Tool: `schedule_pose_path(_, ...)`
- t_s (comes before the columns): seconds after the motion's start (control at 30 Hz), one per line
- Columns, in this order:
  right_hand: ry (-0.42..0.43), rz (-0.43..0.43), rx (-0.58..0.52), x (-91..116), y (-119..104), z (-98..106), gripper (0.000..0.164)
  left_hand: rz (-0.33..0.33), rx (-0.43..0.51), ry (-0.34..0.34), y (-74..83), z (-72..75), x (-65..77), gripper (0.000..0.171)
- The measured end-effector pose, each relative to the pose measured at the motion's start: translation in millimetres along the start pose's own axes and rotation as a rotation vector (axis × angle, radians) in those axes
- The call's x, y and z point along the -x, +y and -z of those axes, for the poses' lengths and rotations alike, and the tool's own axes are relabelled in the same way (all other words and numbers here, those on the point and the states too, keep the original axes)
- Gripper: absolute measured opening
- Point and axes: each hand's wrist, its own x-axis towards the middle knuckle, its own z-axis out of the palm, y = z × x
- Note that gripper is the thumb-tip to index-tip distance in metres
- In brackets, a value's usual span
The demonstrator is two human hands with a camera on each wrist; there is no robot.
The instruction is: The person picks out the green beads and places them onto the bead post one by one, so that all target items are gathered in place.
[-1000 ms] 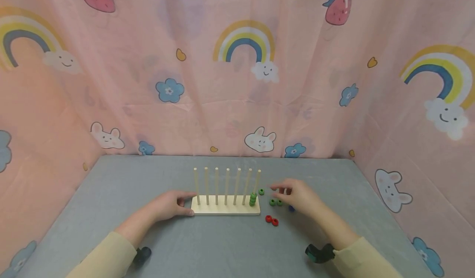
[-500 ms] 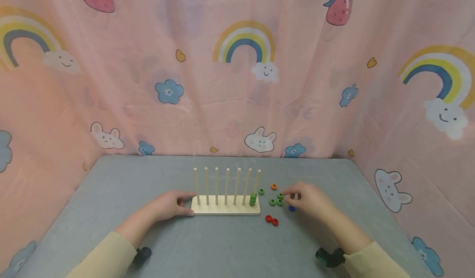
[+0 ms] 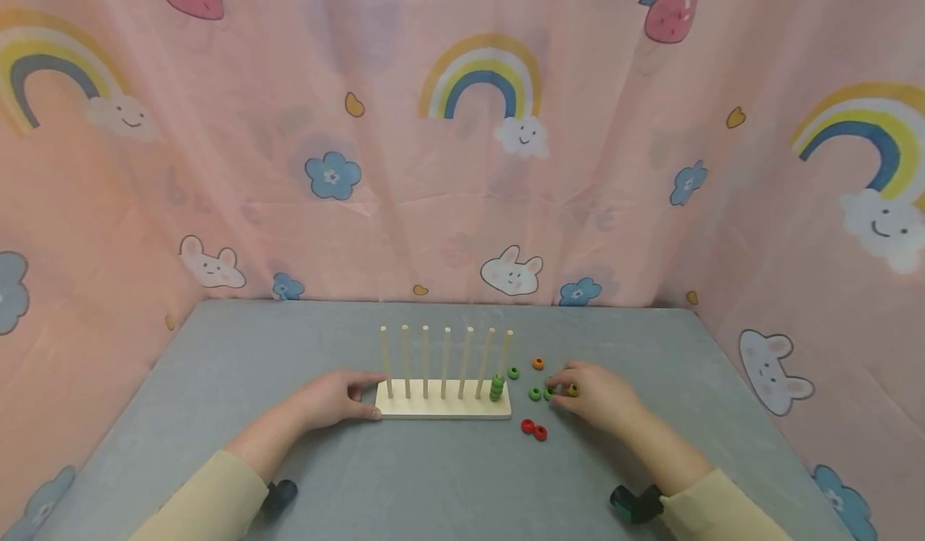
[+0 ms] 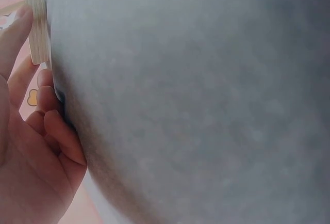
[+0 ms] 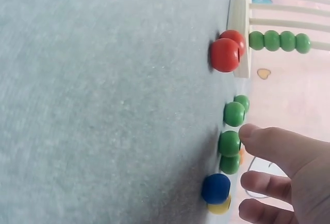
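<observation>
A pale wooden peg rack [image 3: 442,408] with a row of upright pegs stands mid-table. Several green beads [image 3: 497,388] are stacked on its rightmost peg. My left hand [image 3: 328,399] grips the rack's left end between thumb and fingers; in the left wrist view the fingers reach the rack's end [image 4: 39,38]. My right hand [image 3: 596,396] is lowered over the loose beads, fingers slightly bent. In the right wrist view its thumb is close to a loose green bead [image 5: 230,144]; whether it touches is unclear. A blue bead [image 5: 215,188] and a yellow bead [image 5: 219,206] lie beneath the fingers.
Two red beads [image 3: 534,429] lie in front of the rack's right end. An orange bead [image 3: 538,363] and a green bead [image 3: 513,372] lie farther back. The grey table [image 3: 433,485] meets a pink patterned curtain [image 3: 405,228] behind and at both sides.
My right hand has drawn back to the right from beside the rack, then come down over the green beads, partly covering them. My left hand keeps its hold. The head view has shifted slightly.
</observation>
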Motion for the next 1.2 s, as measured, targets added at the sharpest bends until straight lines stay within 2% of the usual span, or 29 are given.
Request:
schedule_pose_path(0.67, 0.019, 0.015, 0.048, -4.0, 3.6, -7.4, 0.021, -0.026, -0.004, 0.012, 3.0, 0.9, -0.4, 0.058)
schedule_pose_path(0.9, 0.023, 0.036, 0.038, -2.8, 5.2, -15.0, 0.02, -0.004, -0.012, 0.014, -0.2, -3.2, 2.0, 0.058)
schedule_pose_path(1.2, 0.028, 0.014, -0.014, -3.5, 4.5, 0.2, 0.021, -0.009, -0.011, 0.018, 0.5, -3.6, -0.2, 0.058)
